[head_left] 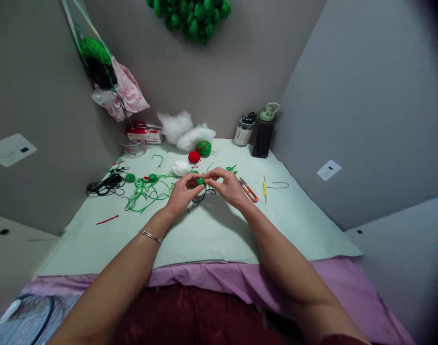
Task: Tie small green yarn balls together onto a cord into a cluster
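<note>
Above the middle of the table, a small green crocheted piece is pinched between the fingertips of both hands. My left hand grips it from the left, thumb below and fingers above. From the right, my right hand closes its thumb and forefinger on its edge. Black yarn lies just under the hands. Behind them sit a white yarn ball, a red yarn ball and a green yarn ball. To the right rest orange thread snips and a yellow-handled crochet hook.
Loose green yarn and a black yarn tangle spread at left. White stuffing, a box, a clear cup, a pen holder and a bottle stand at the back. Grey walls enclose three sides.
</note>
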### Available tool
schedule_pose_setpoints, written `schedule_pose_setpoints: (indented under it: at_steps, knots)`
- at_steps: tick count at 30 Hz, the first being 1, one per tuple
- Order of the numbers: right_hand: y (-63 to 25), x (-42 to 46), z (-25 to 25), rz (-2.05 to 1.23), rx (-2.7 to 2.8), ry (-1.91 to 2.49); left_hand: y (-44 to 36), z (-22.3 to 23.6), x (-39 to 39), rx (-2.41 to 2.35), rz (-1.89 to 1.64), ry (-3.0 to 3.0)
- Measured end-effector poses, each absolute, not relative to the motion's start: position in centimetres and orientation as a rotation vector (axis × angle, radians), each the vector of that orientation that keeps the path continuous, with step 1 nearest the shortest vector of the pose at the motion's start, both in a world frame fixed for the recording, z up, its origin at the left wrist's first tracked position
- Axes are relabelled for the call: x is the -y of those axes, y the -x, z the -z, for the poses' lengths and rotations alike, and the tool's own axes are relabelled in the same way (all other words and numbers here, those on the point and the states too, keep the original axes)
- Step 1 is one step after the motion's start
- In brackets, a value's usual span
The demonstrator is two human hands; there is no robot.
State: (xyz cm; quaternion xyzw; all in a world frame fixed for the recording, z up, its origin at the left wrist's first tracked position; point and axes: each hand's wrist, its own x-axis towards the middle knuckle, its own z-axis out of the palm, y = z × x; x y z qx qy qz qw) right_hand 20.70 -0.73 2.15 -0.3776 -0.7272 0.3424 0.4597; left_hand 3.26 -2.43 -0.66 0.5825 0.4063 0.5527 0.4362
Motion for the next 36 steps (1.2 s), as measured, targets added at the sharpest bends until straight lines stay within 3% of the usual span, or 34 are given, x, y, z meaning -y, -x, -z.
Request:
schedule_pose_setpoints:
  at_steps: [3,9,19,23,30,36]
  knots:
    - [-20.8,0.2,-2.1,-1.002,1.7,0.938,-3.2,0.5,2.5,-1.017,-1.315,-1.486]
    - [-25.0,-2.9,-2.7,-1.305,1.002,0.876,-3.2,0.4,2.8,-0.98,-1.124,-1.518]
    - [-35.1,-6.0,-3.1,-1.137,0.666,0.993,-2.4,0.1,2.5,-0.858,-0.991,-1.524]
    - [-31.7,-5.7,-2.7,-1.201,0.758,0.931,-2.0,-0.2,2.5,-0.878,-1.003,-1.485]
    - [-24.0,-2.3,-1.2,-1.468,1.448,0.944,-1.7,-0.9,2.3,-0.759,-1.096,-1.216]
    - [-23.6,-1.0,-1.2,-1.774,1.974,0.78,-1.0,-0.7,1.6,-0.792,-1.217,-1.133]
